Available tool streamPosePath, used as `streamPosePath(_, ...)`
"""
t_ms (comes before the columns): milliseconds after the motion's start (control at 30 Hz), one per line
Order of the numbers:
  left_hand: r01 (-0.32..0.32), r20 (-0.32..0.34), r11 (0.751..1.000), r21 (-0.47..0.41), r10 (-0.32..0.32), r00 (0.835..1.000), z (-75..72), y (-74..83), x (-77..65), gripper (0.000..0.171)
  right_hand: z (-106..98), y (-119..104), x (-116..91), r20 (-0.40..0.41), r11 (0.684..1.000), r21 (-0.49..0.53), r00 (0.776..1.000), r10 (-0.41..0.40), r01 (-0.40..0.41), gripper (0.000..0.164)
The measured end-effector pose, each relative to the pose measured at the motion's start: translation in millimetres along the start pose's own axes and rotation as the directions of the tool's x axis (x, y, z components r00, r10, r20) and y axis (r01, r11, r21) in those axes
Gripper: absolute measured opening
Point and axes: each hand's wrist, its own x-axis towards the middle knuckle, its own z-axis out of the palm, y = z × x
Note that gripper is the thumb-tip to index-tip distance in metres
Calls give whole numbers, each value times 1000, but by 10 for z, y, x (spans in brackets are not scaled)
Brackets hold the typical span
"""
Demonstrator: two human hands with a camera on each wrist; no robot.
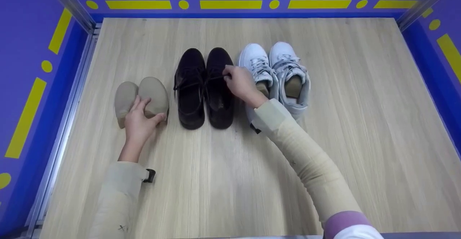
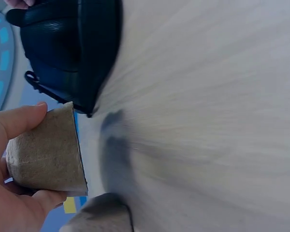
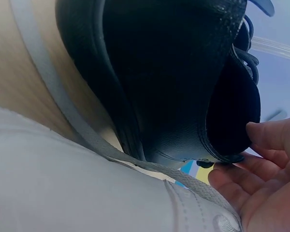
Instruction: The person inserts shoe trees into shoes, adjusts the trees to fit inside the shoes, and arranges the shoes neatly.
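Observation:
Two beige moulded paper shoe inserts lie side by side at the left in the head view. My left hand grips the right-hand insert, thumb on one side and fingers on the other. Beside it lies the other insert. In the left wrist view the held insert has its edge tilted up off the floor board. My right hand pinches the opening edge of the right black lace-up shoe. The left black shoe stands close against it, toes pointing away. Inside the shoe's opening it is dark.
A pair of white sneakers, left and right, stands right of the black shoes, with brown inserts inside. My right forearm passes over the left sneaker. Blue panels with yellow marks border the wood-grain board.

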Motion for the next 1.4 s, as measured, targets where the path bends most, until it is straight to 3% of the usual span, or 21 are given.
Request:
streamPosePath(267, -45, -26, 999, -28, 44, 999, -79, 170, -69, 64, 3, 13, -3, -1, 1000, 2, 1000, 3, -3, 15)
streamPosePath(467, -61, 15, 996, -61, 62, 998, -115, 338, -121, 63, 12, 15, -2, -6, 1000, 3, 1000, 10, -10, 14)
streamPosePath(767, -136, 84, 989, -56, 141, 986, -110, 500, -197, 62, 9, 18, 2, -47, 999, 42, 999, 12, -10, 10)
streamPosePath(1167, -202, 174, 978, -59, 209, 962, -96, 632, -286, 61, 12, 9, -3, -100, 997, 63, 994, 46, -40, 5)
streamPosePath(1400, -222, 234, 974, -45, 226, 946, -83, 700, -314, 61, 21, 18, 1, -122, 998, 58, 993, 8, -1, 8)
